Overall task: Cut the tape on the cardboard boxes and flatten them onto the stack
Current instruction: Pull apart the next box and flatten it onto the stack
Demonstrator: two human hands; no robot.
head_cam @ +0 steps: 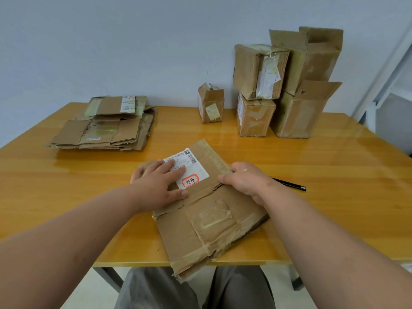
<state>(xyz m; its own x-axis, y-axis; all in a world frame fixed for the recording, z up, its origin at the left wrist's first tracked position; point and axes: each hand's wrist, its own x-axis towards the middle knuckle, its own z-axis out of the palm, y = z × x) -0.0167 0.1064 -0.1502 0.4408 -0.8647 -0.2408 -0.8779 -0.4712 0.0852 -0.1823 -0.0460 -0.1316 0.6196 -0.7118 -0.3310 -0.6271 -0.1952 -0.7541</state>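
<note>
A flat brown cardboard box [207,208] is laid on the near edge of the yellow wooden table [334,175]. It is pressed down by the flat left hand [159,181]. Its right edge is gripped by the right hand [246,180].

Both bare forearms reach forward and converge. Left hand [159,182]: palm down, fingers straight and spread, pressing flat. Right hand [245,181]: knuckles up, fingers curled over an edge, thumb tucked against it, gripping. Wrists roughly level.
</note>
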